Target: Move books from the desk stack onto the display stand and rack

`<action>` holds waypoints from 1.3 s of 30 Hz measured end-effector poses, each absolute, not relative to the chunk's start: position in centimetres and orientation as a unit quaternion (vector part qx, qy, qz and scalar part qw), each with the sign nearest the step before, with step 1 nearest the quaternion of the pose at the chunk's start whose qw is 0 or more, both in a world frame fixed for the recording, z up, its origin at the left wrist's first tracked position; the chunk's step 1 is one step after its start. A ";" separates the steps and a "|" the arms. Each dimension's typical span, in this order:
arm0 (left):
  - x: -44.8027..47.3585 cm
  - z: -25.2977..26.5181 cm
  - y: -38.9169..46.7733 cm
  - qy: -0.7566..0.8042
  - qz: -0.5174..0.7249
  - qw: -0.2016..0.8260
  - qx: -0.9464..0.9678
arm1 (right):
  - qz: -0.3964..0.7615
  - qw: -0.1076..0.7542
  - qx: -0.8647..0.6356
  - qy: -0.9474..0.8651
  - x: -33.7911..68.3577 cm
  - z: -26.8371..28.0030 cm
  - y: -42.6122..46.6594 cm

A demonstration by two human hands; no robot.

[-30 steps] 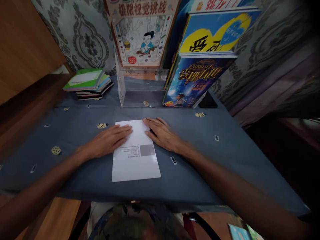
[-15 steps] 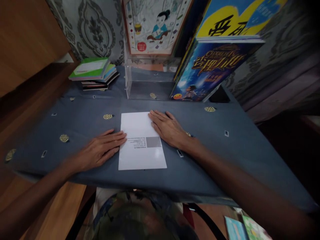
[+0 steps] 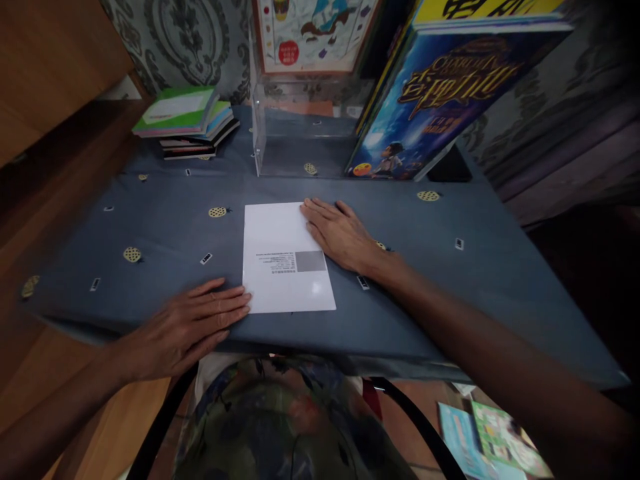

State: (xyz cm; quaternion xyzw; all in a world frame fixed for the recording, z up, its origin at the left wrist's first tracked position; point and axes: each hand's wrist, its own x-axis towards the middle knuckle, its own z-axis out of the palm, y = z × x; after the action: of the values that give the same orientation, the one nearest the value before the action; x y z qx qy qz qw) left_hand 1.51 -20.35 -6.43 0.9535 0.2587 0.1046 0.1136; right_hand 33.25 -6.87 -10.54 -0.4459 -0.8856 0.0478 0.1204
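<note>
A white printed sheet or booklet (image 3: pixel 277 230) lies flat on the blue tablecloth, with small upside-down text and a grey rectangle on its right half. Whether it is one sheet or several pages I cannot tell. My left hand (image 3: pixel 193 327) is open, its fingertips touching the lower left corner of the white piece and its wrist past the table's front edge. Stretched along the upper right edge, my right hand (image 3: pixel 340 237) rests flat with the fingertips at the top right corner. Neither hand grips anything.
A clear acrylic stand (image 3: pixel 259 133) holds an illustrated book (image 3: pixel 320 40) at the back. Blue-covered books (image 3: pixel 430 100) stand upright to its right, before a dark flat object (image 3: pixel 451 165). Stacked books (image 3: pixel 175 113) sit back left. More books (image 3: pixel 505 433) lie on the floor.
My left hand has slid down the left edge of the white piece, from its middle to the lower corner. My right hand stays in place. The view has tilted down slightly.
</note>
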 end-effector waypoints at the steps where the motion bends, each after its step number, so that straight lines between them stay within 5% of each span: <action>1: 1.6 -6.5 -20.4 0.257 0.105 0.110 0.954 | 0.048 0.122 -0.446 -0.885 33.2 -10.5 -6.9; 21: 13.7 -7.3 -17.1 0.137 0.064 0.075 0.986 | 0.072 0.113 -0.470 -0.873 32.8 -9.6 -7.3; 34: 9.8 -5.9 -16.4 0.289 0.207 0.039 0.934 | -0.071 0.008 -0.516 -0.853 33.3 -5.2 -9.1; 39: 7.3 -7.6 -14.5 0.379 0.207 -0.030 0.901 | -0.053 0.035 -0.520 -0.852 32.2 -5.1 -10.2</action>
State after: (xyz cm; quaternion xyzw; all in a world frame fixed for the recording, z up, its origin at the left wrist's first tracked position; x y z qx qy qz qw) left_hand 7.33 -14.50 -7.63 0.9013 0.3792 0.2073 -0.0300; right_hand 32.15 -10.16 -5.13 -0.5202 -0.8517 -0.0527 0.0349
